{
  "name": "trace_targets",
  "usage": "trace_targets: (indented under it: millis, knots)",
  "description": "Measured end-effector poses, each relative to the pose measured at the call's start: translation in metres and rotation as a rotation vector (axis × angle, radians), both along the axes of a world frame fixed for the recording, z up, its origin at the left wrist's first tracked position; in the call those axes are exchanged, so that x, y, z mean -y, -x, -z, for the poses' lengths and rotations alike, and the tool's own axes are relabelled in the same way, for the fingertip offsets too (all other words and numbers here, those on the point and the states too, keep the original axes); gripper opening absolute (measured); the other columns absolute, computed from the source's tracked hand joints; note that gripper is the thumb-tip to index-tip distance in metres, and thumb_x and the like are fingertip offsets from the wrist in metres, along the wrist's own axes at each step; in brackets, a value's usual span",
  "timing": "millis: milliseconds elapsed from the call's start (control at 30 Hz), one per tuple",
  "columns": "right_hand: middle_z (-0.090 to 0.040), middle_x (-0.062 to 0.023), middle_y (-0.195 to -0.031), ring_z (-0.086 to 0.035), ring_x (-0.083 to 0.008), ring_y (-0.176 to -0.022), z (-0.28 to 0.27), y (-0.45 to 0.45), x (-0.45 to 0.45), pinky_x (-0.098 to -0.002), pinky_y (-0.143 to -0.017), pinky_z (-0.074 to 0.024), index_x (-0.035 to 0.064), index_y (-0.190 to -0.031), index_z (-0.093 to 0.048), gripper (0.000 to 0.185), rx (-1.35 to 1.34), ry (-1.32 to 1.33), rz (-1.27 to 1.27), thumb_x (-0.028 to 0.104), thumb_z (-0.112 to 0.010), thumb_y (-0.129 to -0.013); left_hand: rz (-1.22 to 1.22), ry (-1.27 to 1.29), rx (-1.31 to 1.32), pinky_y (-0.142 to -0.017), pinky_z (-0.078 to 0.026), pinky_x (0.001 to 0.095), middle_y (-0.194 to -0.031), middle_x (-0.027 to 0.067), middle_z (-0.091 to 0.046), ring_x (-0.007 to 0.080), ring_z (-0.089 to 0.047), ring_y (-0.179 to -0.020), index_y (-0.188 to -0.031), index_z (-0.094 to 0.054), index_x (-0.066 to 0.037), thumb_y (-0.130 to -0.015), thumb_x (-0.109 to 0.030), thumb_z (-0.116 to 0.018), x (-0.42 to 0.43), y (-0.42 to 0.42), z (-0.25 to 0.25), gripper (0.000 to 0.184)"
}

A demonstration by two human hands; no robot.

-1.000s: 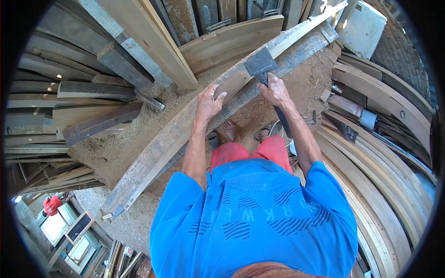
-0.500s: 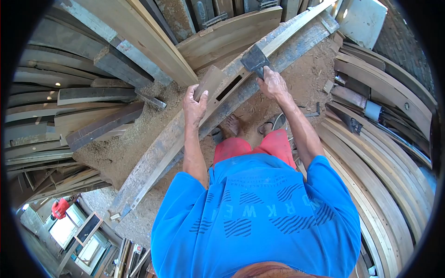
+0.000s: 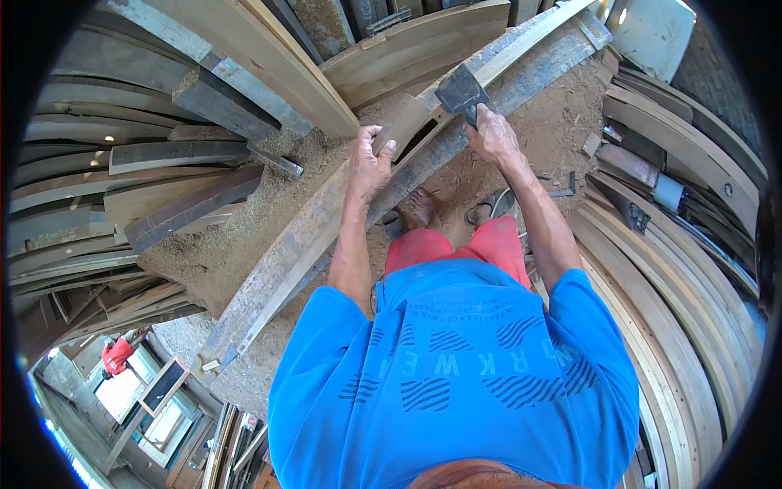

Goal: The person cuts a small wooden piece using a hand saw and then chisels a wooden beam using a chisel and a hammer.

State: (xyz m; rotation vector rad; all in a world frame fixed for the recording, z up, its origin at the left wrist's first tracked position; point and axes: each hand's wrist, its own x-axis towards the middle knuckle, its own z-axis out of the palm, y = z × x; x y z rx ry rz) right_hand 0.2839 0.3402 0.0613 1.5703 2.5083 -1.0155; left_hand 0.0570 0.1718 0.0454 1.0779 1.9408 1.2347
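Note:
My left hand (image 3: 371, 163) is closed around the lower end of a short, flat wooden block (image 3: 404, 121). The block leans over a long timber piece (image 3: 511, 54) and covers part of the dark slot (image 3: 417, 140) cut in it. Whether its end sits inside the slot, I cannot tell. A dark, square-headed mallet (image 3: 461, 90) is in my right hand (image 3: 495, 137), fingers wrapped around the handle. The mallet head is just right of the block, over the timber; contact between them cannot be made out.
A long, worn bench beam (image 3: 281, 248) runs diagonally under the timber. Boards (image 3: 183, 167) are stacked at left, and more planks (image 3: 652, 326) lie at right. Sawdust (image 3: 208, 273) covers the floor around my feet. A person in red (image 3: 116, 356) is far off at lower left.
My left hand has brought the wooden block rightward, over part of the slot. The mallet stays close to the same spot over the timber. The whole view has shifted slightly.

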Motion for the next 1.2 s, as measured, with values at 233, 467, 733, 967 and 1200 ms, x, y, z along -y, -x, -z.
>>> trace_targets:
  millis: [233,467,733,967,1200]
  knots:
    - [-0.069,-0.0326,-0.099,-0.065,-0.051,-0.101,-0.001,0.001,0.001,-0.0576,-0.088,-0.0513,-0.0018,-0.111,-0.055,0.035,-0.011,0.012,0.021,0.024,-0.067,-0.091,0.133,0.078,-0.25,-0.086,-0.056,0.0442,-0.108,0.0237,-0.073,0.0374,-0.072,-0.101,-0.128,-0.061,-0.005,-0.092,-0.013,-0.072,0.008,-0.009,-0.021,0.039]
    - [-0.069,-0.0321,-0.101,-0.065,-0.0511,-0.102,0.007,0.002,0.005,-0.0587,-0.089,-0.0509,0.0001,-0.109,-0.055,0.035,0.019,-0.037,0.046,0.028,-0.067,-0.09,0.147,0.028,-0.423,-0.076,-0.055,0.0545,-0.098,0.0241,-0.072,0.0463,-0.069,-0.091,-0.124,-0.061,-0.01,-0.088,-0.01,-0.071,0.01,-0.028,-0.021,0.037]
    - [-0.07,-0.0306,-0.108,-0.066,-0.0477,-0.106,-0.002,0.001,-0.002,-0.0548,-0.091,-0.0529,0.0006,-0.114,-0.055,0.036,0.089,-0.017,-0.038,0.027,-0.067,-0.092,0.163,0.071,-0.513,-0.075,-0.055,0.0544,-0.096,0.0219,-0.071,0.0451,-0.069,-0.088,-0.119,-0.061,-0.009,-0.084,-0.01,-0.07,0.005,-0.027,-0.024,0.036]
    - [-0.068,-0.0339,-0.104,-0.065,-0.0515,-0.103,0.001,-0.014,-0.025,-0.0583,-0.09,-0.0508,-0.0018,-0.113,-0.054,0.037,0.017,0.02,-0.232,0.025,-0.066,-0.091,0.168,0.141,-0.501,-0.075,-0.053,0.0541,-0.096,0.0208,-0.07,0.0446,-0.068,-0.088,-0.121,-0.061,-0.011,-0.082,-0.008,-0.068,0.004,-0.034,-0.031,0.039]
    - [-0.068,-0.0347,-0.093,-0.066,-0.0518,-0.093,-0.062,-0.022,-0.041,-0.0591,-0.083,-0.0512,-0.0058,-0.113,-0.055,0.039,-0.271,-0.068,-0.354,0.026,-0.065,-0.094,0.113,0.173,-0.523,-0.077,-0.054,0.0538,-0.096,0.0196,-0.071,0.0445,-0.068,-0.09,-0.123,-0.062,-0.012,-0.085,-0.008,-0.067,0.004,-0.037,-0.017,0.039]
